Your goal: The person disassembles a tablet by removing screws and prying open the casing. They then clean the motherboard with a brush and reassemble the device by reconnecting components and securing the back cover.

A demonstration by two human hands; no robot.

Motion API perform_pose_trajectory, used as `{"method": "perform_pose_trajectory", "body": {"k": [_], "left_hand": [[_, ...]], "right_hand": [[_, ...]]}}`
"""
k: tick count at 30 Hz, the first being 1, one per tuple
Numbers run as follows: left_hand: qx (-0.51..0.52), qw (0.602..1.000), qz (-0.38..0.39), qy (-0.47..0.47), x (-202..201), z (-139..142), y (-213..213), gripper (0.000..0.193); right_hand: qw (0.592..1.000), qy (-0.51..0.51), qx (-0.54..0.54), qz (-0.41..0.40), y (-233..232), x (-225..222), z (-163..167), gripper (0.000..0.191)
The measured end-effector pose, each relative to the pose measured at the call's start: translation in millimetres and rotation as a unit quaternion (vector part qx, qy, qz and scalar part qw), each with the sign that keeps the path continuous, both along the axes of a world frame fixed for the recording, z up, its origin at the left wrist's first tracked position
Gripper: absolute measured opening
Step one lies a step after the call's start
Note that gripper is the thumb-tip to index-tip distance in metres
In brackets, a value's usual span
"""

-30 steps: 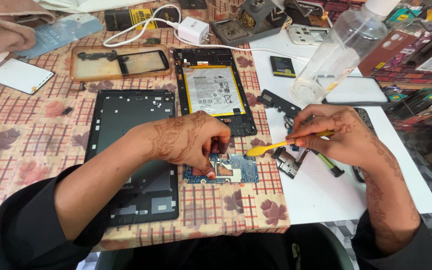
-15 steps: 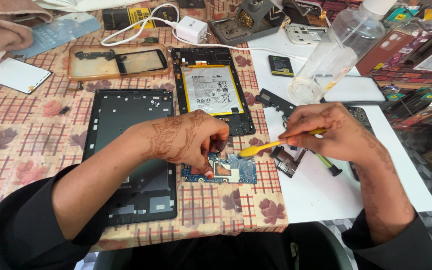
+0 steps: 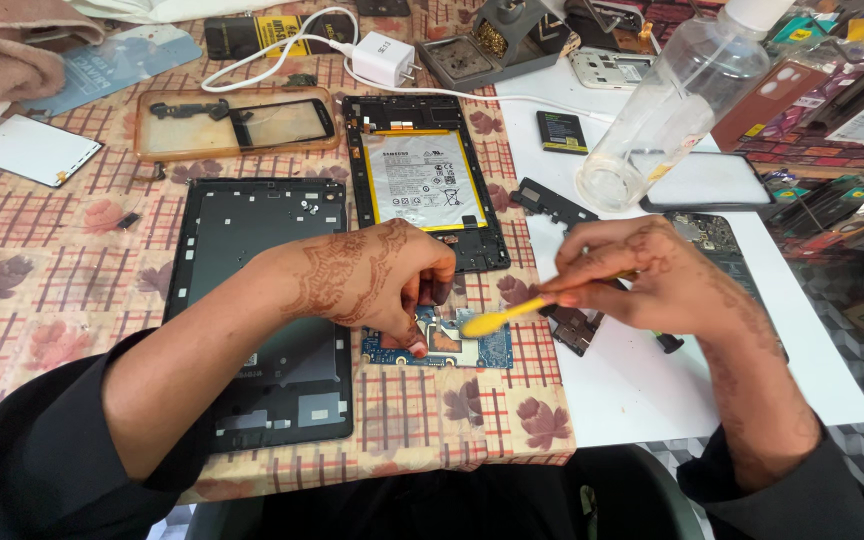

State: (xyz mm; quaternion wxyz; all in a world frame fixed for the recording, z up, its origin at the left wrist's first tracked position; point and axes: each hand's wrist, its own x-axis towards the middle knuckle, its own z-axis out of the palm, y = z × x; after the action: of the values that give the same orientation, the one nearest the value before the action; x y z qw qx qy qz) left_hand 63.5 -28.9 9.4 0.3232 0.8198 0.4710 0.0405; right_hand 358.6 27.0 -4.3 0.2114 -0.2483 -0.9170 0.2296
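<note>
The left hand (image 3: 377, 285), henna-patterned, is bent downward w/ fingers curled; its fingertips (image 3: 417, 347) are pressed on the left part of a small blue rectangular circuit board (image 3: 452, 342), so the board is pinned flat to the cloth. The right hand (image 3: 652, 275) is closed around a thin yellow plastic brush (image 3: 497, 318), gripped between thumb and fingers; the brush head is laid on the board's middle, just beside the left fingertips. The stroke is blurred, so exact contact cannot be told.

The board is placed on a beige checked tablecloth w/ leaf print (image 3: 42, 290), near the front edge, between both hands. Directly left of it, partly under the left forearm, a black tablet back frame (image 3: 252, 250) is lying flat. Behind the board, a second opened tablet w/ silver battery (image 3: 422, 185) is seen. Under the right hand, a small dark metal part (image 3: 577, 328) is resting on a white table surface (image 3: 642, 390).

Further back, a clear plastic bottle (image 3: 667, 110) is standing tilted in view, near a white charger plug w/ cable (image 3: 382, 58) and a transparent orange-tinted phone case (image 3: 237, 122). At far left, a white rectangular panel (image 3: 32, 150) is lying apart.
</note>
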Motion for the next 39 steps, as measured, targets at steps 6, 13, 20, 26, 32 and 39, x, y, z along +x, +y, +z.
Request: {"method": "perform_pose_trajectory", "body": {"k": [6,13,20,26,32,39], "left_hand": [[-0.016,1.0,0.009,-0.003,0.6,2.2,-1.3,0.042],[0.006,1.0,0.011,-0.004,-0.6,2.2,-3.5,0.042],[0.062,0.998,0.018,0.023,2.0,-3.0,-0.7,0.043],[0.112,0.992,0.008,0.057,2.2,0.3,-2.1,0.041],[0.085,0.992,0.009,0.088,-8.8,5.8,-4.9,0.043],[0.092,0.987,-0.033,0.13,-6.1,0.4,1.7,0.052]], "right_hand": [[1.0,0.016,-0.001,0.01,-4.2,-3.4,-6.7,0.029],[0.999,0.024,-0.009,0.031,-2.4,-12.1,-14.3,0.033],[0.999,0.02,0.01,0.032,-1.2,-10.0,-12.1,0.031],[0.998,0.028,0.049,0.03,-7.4,-24.6,-19.7,0.033],[0.999,0.015,0.034,0.021,-2.1,-19.6,-11.7,0.033],[0.999,0.021,0.039,0.018,-6.8,-21.7,-16.1,0.032]]}}
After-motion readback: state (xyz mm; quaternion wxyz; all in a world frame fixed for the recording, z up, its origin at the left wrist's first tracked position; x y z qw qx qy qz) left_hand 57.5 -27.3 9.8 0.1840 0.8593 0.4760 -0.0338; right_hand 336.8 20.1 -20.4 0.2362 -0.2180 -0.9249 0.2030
